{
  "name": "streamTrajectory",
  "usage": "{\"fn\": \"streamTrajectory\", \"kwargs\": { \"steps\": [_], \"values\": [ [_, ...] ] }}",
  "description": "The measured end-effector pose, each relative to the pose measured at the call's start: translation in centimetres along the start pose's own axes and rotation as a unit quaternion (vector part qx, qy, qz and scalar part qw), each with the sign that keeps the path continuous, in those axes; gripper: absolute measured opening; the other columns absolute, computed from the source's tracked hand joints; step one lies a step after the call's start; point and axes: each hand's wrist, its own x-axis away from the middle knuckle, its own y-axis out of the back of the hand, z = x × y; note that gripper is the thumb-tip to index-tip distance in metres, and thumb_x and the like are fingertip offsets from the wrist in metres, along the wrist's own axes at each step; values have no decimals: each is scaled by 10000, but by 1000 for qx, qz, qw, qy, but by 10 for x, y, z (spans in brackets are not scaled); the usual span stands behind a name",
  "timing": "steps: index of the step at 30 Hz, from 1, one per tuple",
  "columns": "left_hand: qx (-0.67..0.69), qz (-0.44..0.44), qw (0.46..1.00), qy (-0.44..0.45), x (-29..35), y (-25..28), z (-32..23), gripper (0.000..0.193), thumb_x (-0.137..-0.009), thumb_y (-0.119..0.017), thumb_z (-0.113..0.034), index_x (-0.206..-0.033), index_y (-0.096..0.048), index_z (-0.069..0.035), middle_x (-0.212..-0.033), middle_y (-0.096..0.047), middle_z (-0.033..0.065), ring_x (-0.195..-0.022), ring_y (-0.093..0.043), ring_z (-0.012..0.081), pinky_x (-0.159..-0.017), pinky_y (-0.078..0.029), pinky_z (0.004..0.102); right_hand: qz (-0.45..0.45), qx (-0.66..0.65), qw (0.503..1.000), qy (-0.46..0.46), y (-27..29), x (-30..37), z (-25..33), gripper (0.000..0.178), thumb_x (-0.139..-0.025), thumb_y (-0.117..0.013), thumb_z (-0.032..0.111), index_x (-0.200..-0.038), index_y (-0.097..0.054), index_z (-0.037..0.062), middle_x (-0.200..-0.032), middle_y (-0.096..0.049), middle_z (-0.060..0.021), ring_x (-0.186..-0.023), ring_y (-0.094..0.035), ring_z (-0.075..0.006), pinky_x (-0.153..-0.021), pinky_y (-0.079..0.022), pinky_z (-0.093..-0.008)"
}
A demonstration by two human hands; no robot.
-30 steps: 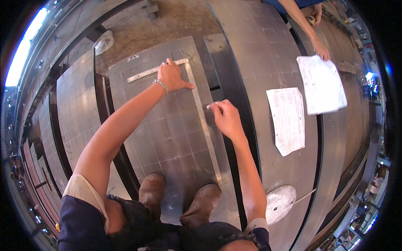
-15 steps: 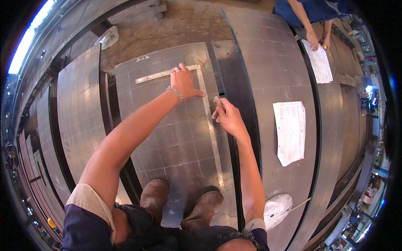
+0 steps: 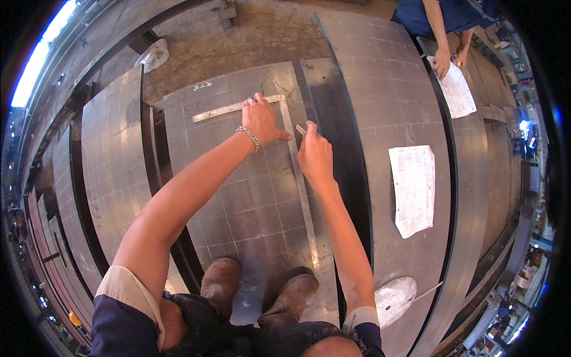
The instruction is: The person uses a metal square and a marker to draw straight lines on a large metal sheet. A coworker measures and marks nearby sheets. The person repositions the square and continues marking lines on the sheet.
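Note:
A large L-shaped steel square (image 3: 301, 196) lies flat on a grey steel plate (image 3: 253, 208) ruled with white chalk lines. Curled over the square's short arm, my left hand (image 3: 260, 121) presses it down, its thumb stretched to the long arm near the corner. My right hand (image 3: 316, 156) pinches a flat, pale stick of marking chalk (image 3: 301, 129), its tip beside the long arm's outer edge. A chain bracelet (image 3: 249, 137) circles my left wrist. My two brown boots (image 3: 291, 300) stand on the same plate.
More ruled steel plates (image 3: 116, 143) lie left and right, with dark gaps between. Printed sheets (image 3: 412, 190) and a white oval piece (image 3: 395, 300) rest on the right plate. At upper right a co-worker's hands (image 3: 441, 62) touch another paper (image 3: 457, 92). Crumpled plastic (image 3: 153, 55) lies far left.
My right hand has moved slightly up and turned, bringing the chalk closer to the square's long arm. My left hand and the square stay put. The co-worker's hand shifted down over the paper.

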Motion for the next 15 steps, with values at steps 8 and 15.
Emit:
{"fn": "streamTrajectory", "kwargs": {
  "steps": [8,15],
  "values": [
    [-8,12,1000,3,0,1,0,1214,-627,-677,-860,-1318,-539,128,-1317,-484,222,-1274,-515,354,-1106,-392,445,29,35,999,26,-13,-8,0,185,-853,-618,-19,-1008,-525,-55,-865,-681,-270,-803,-703,-418,-673,-581,-462],
    [-32,19,999,9,1,5,0,1215,-646,-642,-876,-1340,-533,116,-1345,-476,231,-1283,-511,351,-1108,-387,440,45,37,998,38,-14,-13,8,163,-840,-638,-26,-962,-531,-38,-845,-682,-256,-785,-707,-407,-668,-584,-460]
  ]
}}
